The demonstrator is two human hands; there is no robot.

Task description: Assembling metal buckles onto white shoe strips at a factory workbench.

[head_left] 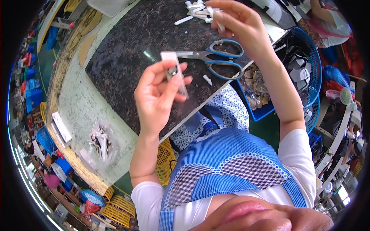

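My left hand (152, 102) is raised over the dark speckled board and pinches a flat white strip (168, 57) between thumb and fingers. A small shiny metal piece (172, 71) sits against that strip, partly covered by the fingers. My right hand (248, 32) is closed on a small white strip (220, 25), beside a loose pile of white strips (197, 11) at the far side. Between the hands lies a pair of blue-handled scissors (202, 56), blades pointing left. One small white scrap (207, 79) rests below them.
At the left of the table lies a clear plastic bag (101, 144) of small parts, near a white block (61, 129). A blue bin (250, 109) of brownish pieces and a blue basket (317, 77) stand right of the table. Another person (335, 23) is at upper right.
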